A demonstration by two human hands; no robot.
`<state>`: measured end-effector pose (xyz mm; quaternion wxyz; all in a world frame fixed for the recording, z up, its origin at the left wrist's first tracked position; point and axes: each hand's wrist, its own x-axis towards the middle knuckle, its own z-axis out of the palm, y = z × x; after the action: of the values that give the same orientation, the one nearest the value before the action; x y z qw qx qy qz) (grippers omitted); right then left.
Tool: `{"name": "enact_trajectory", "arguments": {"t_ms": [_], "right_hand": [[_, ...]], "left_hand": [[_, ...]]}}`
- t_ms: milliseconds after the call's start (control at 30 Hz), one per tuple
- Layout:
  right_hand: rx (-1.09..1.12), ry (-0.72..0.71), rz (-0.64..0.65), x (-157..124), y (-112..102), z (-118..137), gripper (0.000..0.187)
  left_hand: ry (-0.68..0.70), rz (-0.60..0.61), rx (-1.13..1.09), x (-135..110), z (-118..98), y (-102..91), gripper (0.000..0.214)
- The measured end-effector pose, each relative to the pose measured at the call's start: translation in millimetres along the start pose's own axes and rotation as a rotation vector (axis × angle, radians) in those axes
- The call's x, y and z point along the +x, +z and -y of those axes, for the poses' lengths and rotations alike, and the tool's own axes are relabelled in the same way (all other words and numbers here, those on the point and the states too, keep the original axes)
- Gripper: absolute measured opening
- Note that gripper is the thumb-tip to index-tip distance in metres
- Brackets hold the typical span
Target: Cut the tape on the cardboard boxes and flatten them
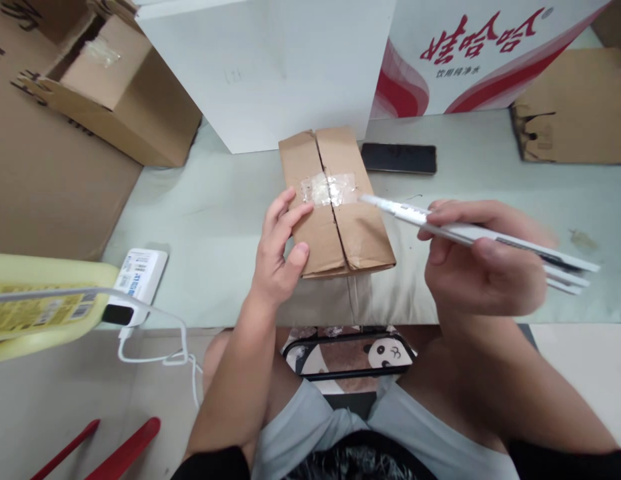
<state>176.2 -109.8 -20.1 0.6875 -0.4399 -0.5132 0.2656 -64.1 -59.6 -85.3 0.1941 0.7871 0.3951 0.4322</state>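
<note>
A small brown cardboard box (335, 200) lies on the pale table (215, 227), its top flaps joined by a strip of clear tape (329, 189). My left hand (280, 247) grips the box's near left corner, fingers on top and thumb at the edge. My right hand (483, 257) is closed on a bundle of white pens (470, 231). The tip of one pen points left and nearly touches the taped seam.
A black phone (399, 158) lies behind the box. A large white box (270, 67) and a red-and-white printed carton (470, 53) stand at the back. Brown cartons (115, 80) are at left and right. A yellow bottle (40, 307), a white charger (140, 277) and its cable sit at left.
</note>
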Motion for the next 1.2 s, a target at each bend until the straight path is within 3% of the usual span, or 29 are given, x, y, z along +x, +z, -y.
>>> {"name": "enact_trajectory", "arguments": {"t_ms": [100, 267, 567, 733, 833, 1000, 1067, 1133, 1200], "right_hand": [[-0.224, -0.008, -0.109, 3, 2, -7, 0.021], [-0.697, 0.091, -0.019, 7, -3, -18, 0.031], [-1.067, 0.325, 0.366, 12, -7, -52, 0.063], [-1.139, 0.355, 0.486, 12, -4, -59, 0.056], [-1.200, 0.414, 0.560, 13, -2, -54, 0.048], [-1.244, 0.480, 0.677, 16, 3, -45, 0.039], [-1.234, 0.522, 0.721, 15, 3, -44, 0.039], [-1.157, 0.531, 0.674, 15, 2, -46, 0.036], [-0.959, 0.495, 0.509, 16, -2, -52, 0.033]], "left_hand": [[0.018, 0.027, -0.001, 0, -5, -2.9, 0.077], [0.013, 0.082, 0.050, 0, -20, -5.2, 0.109], [-0.021, 0.063, -0.093, -2, -3, -9.5, 0.109], [-0.085, 0.015, -0.225, -2, 7, -14.1, 0.095], [-0.130, -0.091, -0.354, -1, 11, -13.4, 0.079], [-0.247, -0.489, -0.428, 6, 12, -11.8, 0.039], [-0.313, -0.563, -0.463, 9, 10, -14.0, 0.031], [-0.374, -0.570, -0.511, 11, 8, -18.0, 0.031], [-0.433, -0.561, -0.550, 12, 4, -22.6, 0.035]]}}
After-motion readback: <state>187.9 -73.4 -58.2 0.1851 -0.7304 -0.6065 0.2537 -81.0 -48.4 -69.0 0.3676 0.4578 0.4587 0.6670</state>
